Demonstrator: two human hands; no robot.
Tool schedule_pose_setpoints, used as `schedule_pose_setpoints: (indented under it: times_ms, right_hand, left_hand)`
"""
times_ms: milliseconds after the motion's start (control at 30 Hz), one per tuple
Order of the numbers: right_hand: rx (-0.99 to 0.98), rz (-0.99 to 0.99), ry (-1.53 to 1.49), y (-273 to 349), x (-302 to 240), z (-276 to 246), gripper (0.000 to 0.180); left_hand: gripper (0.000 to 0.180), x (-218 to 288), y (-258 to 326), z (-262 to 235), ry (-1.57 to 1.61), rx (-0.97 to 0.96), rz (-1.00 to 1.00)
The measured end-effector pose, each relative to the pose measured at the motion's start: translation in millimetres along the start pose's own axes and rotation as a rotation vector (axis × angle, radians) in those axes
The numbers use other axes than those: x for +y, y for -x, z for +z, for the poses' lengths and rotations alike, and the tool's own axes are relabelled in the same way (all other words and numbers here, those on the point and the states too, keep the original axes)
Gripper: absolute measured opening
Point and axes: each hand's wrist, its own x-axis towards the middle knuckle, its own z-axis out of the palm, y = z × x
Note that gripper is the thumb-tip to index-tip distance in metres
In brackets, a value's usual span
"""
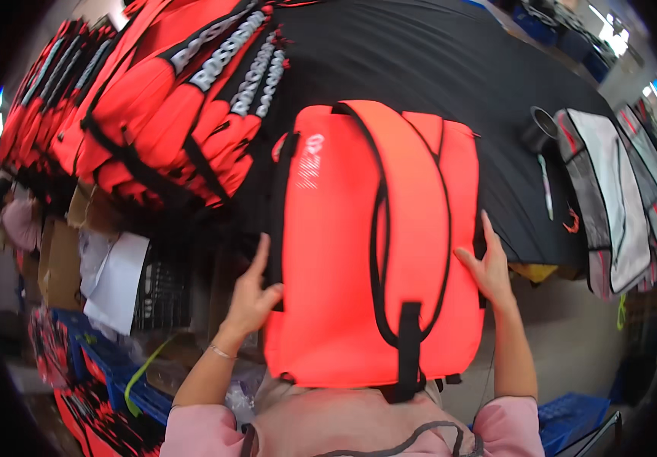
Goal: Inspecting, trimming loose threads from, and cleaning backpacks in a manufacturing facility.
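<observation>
A bright red-orange backpack (328, 259) with black trim is held upright in front of my body, partly over the black-covered table. Its wide padded strap (418, 221) curves down the front and ends in a black webbing piece near the bottom. My left hand (256, 286) presses against the bag's left side, thumb on the edge and fingers along it. On the opposite side, my right hand (488, 263) clasps the edge with its thumb on the front panel; the other fingers are partly behind the side.
Stacked red and black bags (169, 114) fill the left of the black table cloth (420, 53). Grey bag pieces (606, 190) lie at the right, near a dark metal cup (539, 129) and a pen (545, 186). A black crate (162, 286) and cardboard box (60, 263) stand lower left.
</observation>
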Motion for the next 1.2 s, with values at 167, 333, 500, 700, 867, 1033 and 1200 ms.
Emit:
schedule_pose_setpoints:
  times_ms: [167, 333, 500, 700, 867, 1033, 1200]
  right_hand:
    - [0.06, 0.087, 0.016, 9.9, 22.2, 10.6, 0.067]
    - [0.075, 0.176, -0.061, -13.5, 34.5, 7.5, 0.062]
    - [0.158, 0.055, -0.126, -32.9, 34.3, 3.1, 0.046]
    - [0.164, 0.052, 0.236, -18.8, 30.7, 24.6, 0.043]
    - [0.185, 0.105, 0.118, -12.8, 19.9, 22.6, 0.046]
    - [0.163, 0.015, 0.246, -15.6, 8.0, 22.2, 0.049]
    - [0.194, -0.109, 0.479, -22.6, -5.7, 12.1, 0.055]
  left_hand:
    - [0.084, -15.0, 12.5, 8.3, 0.437, 0.072, -0.057]
    - [0.071, -29.3, -5.0, 17.3, 0.578, -0.005, -0.053]
    - [0.058, -15.6, 9.4, 0.4, 1.097, -0.108, -0.104]
    - [0.068, -67.9, 15.3, 22.5, 1.018, 0.135, -0.181]
    - [0.073, -62.2, 11.2, 25.8, 0.911, 0.196, -0.118]
    - [0.07, -59.3, 6.2, 22.4, 0.802, 0.251, -0.047]
    - [0.072, -51.1, -11.5, 31.9, 0.671, 0.238, 0.031]
